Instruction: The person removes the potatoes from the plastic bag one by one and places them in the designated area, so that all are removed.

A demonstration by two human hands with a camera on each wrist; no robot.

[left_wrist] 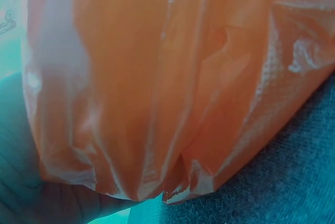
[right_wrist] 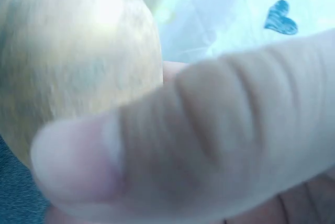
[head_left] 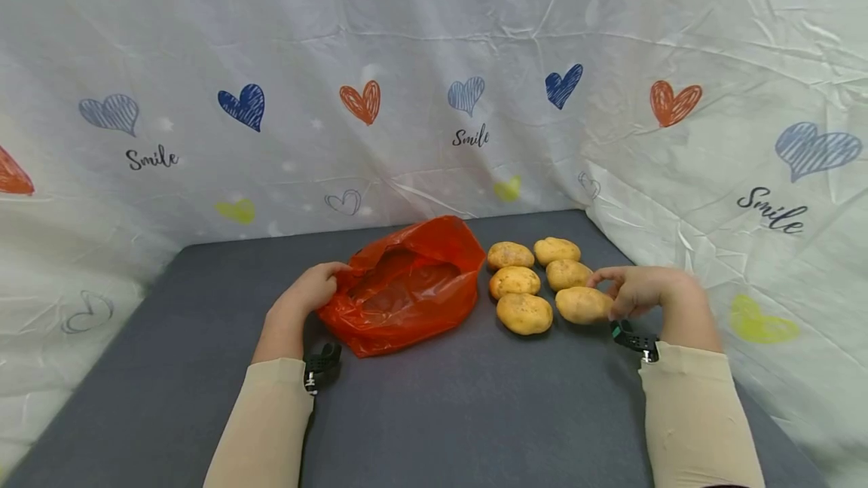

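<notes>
A red plastic bag [head_left: 407, 318] lies on the dark table with its mouth spread wide. My left hand [head_left: 313, 288] pinches the bag's left rim; in the left wrist view the crinkled plastic [left_wrist: 157, 88] fills most of the picture, with part of the hand [left_wrist: 26, 182] at lower left. At the right, my right hand [head_left: 640, 292] grips the near end of a potato [head_left: 582, 305] between thumb and fingers. Up close in the right wrist view, the thumb [right_wrist: 157, 145] lies along that potato [right_wrist: 78, 51].
Several more potatoes stand in two columns between bag and right hand, among them a front one [head_left: 524, 313] and a back one [head_left: 557, 250]. A white sheet printed with hearts [head_left: 400, 44] hangs behind and beside the table [head_left: 475, 413].
</notes>
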